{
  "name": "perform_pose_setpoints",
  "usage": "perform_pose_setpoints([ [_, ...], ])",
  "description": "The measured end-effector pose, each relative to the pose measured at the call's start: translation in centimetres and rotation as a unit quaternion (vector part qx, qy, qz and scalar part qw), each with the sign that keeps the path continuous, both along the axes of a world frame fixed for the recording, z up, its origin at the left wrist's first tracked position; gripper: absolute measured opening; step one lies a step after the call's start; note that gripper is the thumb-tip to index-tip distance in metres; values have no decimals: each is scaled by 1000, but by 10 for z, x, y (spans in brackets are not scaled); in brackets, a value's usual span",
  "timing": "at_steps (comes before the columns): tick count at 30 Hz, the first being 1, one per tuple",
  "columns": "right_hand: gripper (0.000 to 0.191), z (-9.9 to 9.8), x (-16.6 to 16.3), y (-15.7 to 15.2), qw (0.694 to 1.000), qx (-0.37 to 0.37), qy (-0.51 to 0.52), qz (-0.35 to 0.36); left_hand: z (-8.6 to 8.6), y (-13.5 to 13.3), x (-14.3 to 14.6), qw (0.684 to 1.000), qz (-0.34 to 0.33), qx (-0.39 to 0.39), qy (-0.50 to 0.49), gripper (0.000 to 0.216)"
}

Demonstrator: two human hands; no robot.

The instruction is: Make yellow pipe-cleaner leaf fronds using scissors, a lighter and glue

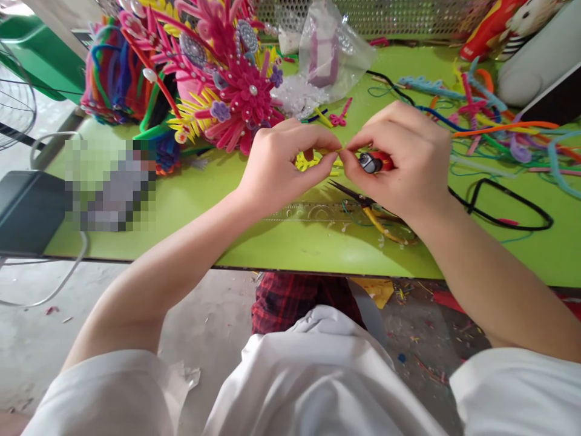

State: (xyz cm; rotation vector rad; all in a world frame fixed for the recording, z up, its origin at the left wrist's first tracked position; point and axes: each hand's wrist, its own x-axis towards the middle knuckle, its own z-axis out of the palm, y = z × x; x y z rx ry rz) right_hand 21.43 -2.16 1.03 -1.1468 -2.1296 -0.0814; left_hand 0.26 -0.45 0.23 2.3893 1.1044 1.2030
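Observation:
My left hand [285, 160] and my right hand [399, 160] meet fingertip to fingertip above the green table. Thumbs and forefingers of both are pinched on a small yellow piece [342, 151], probably pipe cleaner; most of it is hidden by the fingers. A red object with a grey and black end [373, 161] shows at my right palm; I cannot tell whether it is held there or lies behind. Yellow pipe-cleaner pieces [308, 161] lie just beyond my left fingers. Below my right hand rest scissors with yellow handles [381, 225], beside a clear ruler [299, 212].
A pink and yellow pipe-cleaner bouquet [249, 91] stands at the back left, near bundled pipe cleaners [118, 72]. Loose pipe cleaners [499, 124] spread over the right side. A plastic bag [338, 54] sits at the back. The table's front edge [327, 275] runs before me.

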Motion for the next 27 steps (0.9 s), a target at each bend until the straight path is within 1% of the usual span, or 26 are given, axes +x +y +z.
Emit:
perform_pose_setpoints([
  [5, 12, 2, 0, -3, 1000, 3, -28, -8, 1, -2, 1, 1000, 6, -14, 8, 18],
  [13, 6, 1, -2, -2, 999, 23, -21, -35, 0, -4, 1, 999, -14, -39, 10, 24],
  [16, 9, -3, -2, 4, 998, 57, 2, -24, -2, -4, 0, 999, -38, -37, 9, 31],
  [18, 14, -4, -3, 9, 996, 76, 40, -10, -4, -3, 0, 997, -62, -37, 11, 41],
  [19, 17, -4, -4, 11, 995, 70, 69, -10, -4, -3, 1, 996, -73, -41, 17, 46],
  [21, 20, -4, -7, 15, 989, 14, 145, -29, -6, -2, 1, 993, -93, -53, 41, 58],
  [24, 21, -3, -9, 17, 961, -105, 247, -63, -8, 0, 2, 986, -122, -83, 73, 72],
  [27, 19, -6, -8, 19, 931, -167, 319, -53, -9, 1, 2, 981, -143, -111, 71, 76],
])
